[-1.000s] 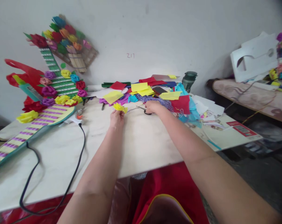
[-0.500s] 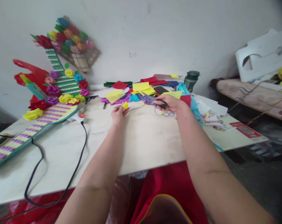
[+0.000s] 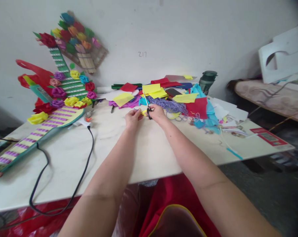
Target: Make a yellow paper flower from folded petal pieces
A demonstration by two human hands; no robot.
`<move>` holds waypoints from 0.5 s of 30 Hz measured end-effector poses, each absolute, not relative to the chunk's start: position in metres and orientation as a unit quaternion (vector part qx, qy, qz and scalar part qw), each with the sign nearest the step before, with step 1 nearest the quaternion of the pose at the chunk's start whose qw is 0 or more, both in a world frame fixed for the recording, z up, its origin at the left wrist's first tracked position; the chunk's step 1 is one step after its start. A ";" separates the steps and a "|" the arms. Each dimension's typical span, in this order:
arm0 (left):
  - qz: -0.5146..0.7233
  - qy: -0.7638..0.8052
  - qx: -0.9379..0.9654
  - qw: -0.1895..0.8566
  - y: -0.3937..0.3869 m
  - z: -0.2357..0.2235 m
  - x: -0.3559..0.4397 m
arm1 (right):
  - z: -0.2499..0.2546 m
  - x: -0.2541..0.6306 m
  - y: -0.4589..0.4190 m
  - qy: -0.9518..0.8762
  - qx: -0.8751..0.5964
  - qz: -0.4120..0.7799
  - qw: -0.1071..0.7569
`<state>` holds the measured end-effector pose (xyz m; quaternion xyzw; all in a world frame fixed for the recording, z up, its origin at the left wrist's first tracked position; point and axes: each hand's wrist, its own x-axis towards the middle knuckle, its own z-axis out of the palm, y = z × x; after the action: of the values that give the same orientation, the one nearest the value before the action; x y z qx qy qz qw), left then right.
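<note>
My left hand [image 3: 133,119] is closed in a pinch on a small yellow paper flower [image 3: 144,112], partly covered by the fingers. Close beside it, my right hand [image 3: 156,113] grips black-handled scissors [image 3: 149,108], their blades pointing up and away from me. The fingers of both hands nearly meet at the yellow flower. Just behind them lies a tangle of purple yarn [image 3: 170,104]. Yellow paper squares [image 3: 151,89] and a red paper sheet [image 3: 199,108] are spread around the yarn.
At the left, a striped cardboard piece [image 3: 43,131] bears paper flowers, and a glue gun [image 3: 82,121] with a black cord [image 3: 86,161] lies beside it. A dark green bottle [image 3: 207,82] stands at the back right. Paper scraps [image 3: 231,128] cover the table's right side.
My right hand has moved left with the scissors, from above the yarn to the yellow flower. The left hand has shifted slightly right. The view has turned a little.
</note>
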<state>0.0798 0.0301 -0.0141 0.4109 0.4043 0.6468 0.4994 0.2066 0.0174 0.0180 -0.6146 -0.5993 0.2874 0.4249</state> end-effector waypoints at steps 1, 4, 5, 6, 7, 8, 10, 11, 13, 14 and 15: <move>0.643 0.406 0.409 0.505 0.030 -0.014 0.080 | 0.016 0.209 0.018 -0.597 -0.614 0.280 0.433; 0.632 0.409 0.403 0.520 0.029 -0.013 0.080 | 0.013 0.212 0.018 -0.590 -0.622 0.263 0.443; 0.630 0.408 0.404 0.523 0.028 -0.013 0.080 | 0.013 0.212 0.018 -0.589 -0.624 0.257 0.445; 0.629 0.406 0.404 0.526 0.028 -0.013 0.079 | 0.013 0.212 0.017 -0.590 -0.624 0.253 0.446; 0.628 0.401 0.405 0.529 0.027 -0.013 0.079 | 0.013 0.212 0.016 -0.592 -0.623 0.250 0.446; 0.630 0.396 0.404 0.532 0.027 -0.013 0.078 | 0.014 0.211 0.016 -0.595 -0.622 0.248 0.445; 0.635 0.386 0.399 0.538 0.026 -0.013 0.077 | 0.014 0.211 0.015 -0.601 -0.617 0.249 0.442; 0.639 0.382 0.394 0.540 0.026 -0.012 0.077 | 0.014 0.211 0.015 -0.603 -0.616 0.250 0.440; 0.644 0.376 0.381 0.546 0.026 -0.012 0.076 | 0.014 0.211 0.015 -0.605 -0.614 0.256 0.438; 0.647 0.372 0.374 0.551 0.026 -0.011 0.075 | 0.014 0.211 0.015 -0.605 -0.613 0.262 0.436; 0.650 0.367 0.366 0.556 0.025 -0.010 0.074 | 0.014 0.211 0.016 -0.607 -0.611 0.273 0.428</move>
<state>0.0745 0.0255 -0.0104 0.3661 0.3669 0.6497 0.5560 0.2114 0.0157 0.0143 -0.6110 -0.6070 0.2733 0.4284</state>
